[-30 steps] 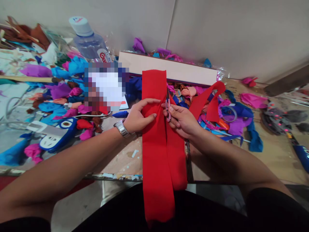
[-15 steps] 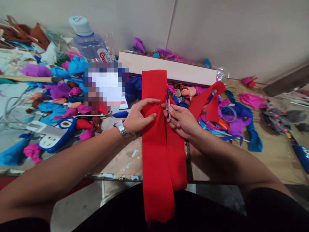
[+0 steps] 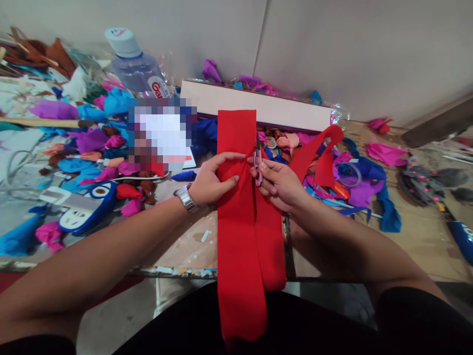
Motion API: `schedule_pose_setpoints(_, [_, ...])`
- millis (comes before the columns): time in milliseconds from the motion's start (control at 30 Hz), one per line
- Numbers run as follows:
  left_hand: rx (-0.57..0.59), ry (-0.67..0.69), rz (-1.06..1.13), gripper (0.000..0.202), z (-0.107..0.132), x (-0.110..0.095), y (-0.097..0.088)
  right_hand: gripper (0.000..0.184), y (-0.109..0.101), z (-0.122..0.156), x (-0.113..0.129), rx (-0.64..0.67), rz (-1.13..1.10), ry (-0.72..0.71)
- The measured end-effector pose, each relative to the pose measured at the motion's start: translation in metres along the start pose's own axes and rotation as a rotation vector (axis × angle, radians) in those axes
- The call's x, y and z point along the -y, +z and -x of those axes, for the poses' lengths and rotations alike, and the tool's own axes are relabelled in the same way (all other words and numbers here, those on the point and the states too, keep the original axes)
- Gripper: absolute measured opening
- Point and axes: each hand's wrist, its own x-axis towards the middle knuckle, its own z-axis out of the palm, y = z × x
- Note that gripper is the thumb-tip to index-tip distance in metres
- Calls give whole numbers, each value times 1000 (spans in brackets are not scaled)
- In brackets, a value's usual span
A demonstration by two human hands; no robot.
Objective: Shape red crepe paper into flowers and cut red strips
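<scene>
A long red fabric strip hangs from the table over its front edge toward my lap. My left hand lies against the strip, thumb and index finger gripping the cloth near its right edge. In my right hand is a small pair of scissors with pinkish handles, its tip pointing away from me along the strip's right edge. Both hands meet closely at that edge. Whether the blades are apart is too small to tell. Another red length lies below my right hand, beside the first.
Crumpled coloured fabric scraps cover the left side. A clear bottle with a white cap stands at the back left. A long pale box lies against the wall. A blue and white power strip lies left, a tape roll right.
My hands and the scissors stay at nearly the same place on the red strip. Only a very slight shift of the whole view shows.
</scene>
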Motion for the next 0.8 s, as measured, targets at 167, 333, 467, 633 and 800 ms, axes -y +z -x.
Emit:
schedule_pose_setpoints(167, [18, -5, 14, 47, 1, -2, 1, 20, 0, -2, 3, -5, 13, -15])
schedule_pose_setpoints(333, [25, -4, -15, 47, 1, -4, 1, 19, -1, -2, 5, 2, 4, -21])
schedule_pose_setpoints(467, [24, -18, -21, 47, 1, -5, 1, 18, -1, -2, 4, 8, -7, -24])
schedule_pose_setpoints(633, [21, -17, -21, 47, 1, -6, 1, 19, -1, -2, 3, 14, -20, -32])
schedule_pose_setpoints(800, [31, -20, -27, 48, 1, -6, 1, 21, -1, -2, 3, -6, 1, -26])
